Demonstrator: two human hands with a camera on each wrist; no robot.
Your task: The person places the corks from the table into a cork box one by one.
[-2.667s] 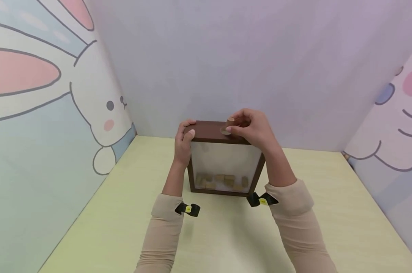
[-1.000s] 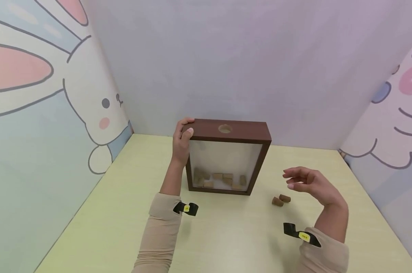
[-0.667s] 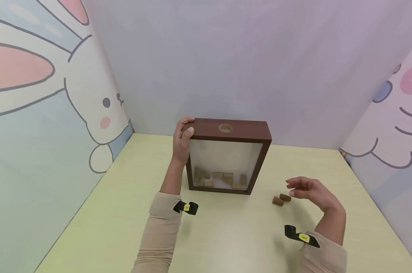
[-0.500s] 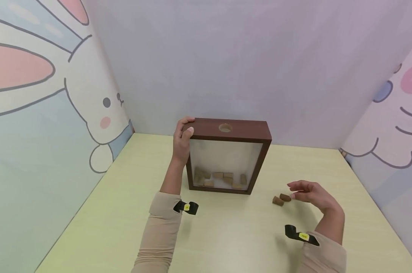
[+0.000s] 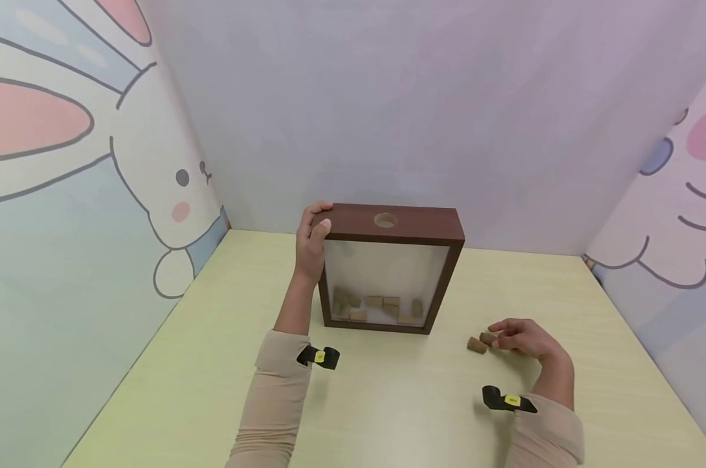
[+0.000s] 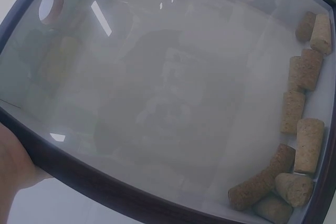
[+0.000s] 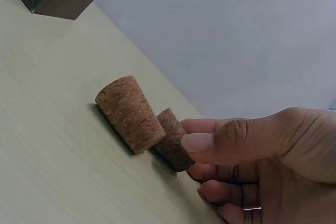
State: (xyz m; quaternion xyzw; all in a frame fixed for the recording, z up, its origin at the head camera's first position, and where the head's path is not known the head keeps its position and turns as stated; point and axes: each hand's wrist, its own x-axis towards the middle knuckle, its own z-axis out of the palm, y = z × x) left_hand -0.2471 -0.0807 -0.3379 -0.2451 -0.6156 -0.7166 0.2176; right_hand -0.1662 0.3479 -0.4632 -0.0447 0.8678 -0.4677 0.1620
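A dark brown wooden box [image 5: 400, 221] with a clear front and a round hole in its top stands upright on the table. My left hand [image 5: 312, 244] grips its upper left corner, thumb in front. Several corks [image 6: 310, 145] lie along the bottom inside it. Two loose corks lie on the table to the right of the box. My right hand [image 5: 525, 339] pinches the farther cork [image 7: 172, 148] between thumb and fingers, which partly hide it. The nearer cork [image 7: 131, 114] lies on its side right beside it, untouched.
The pale yellow table [image 5: 400, 403] runs back to a plain lilac wall [image 5: 423, 104]. Side panels with a cartoon rabbit [image 5: 154, 175] and another cartoon figure [image 5: 669, 214] border it left and right.
My right hand has gone from the hole in the box's top, where it held a cork, down to the loose corks, and now closes on one. My left hand stays on the box.
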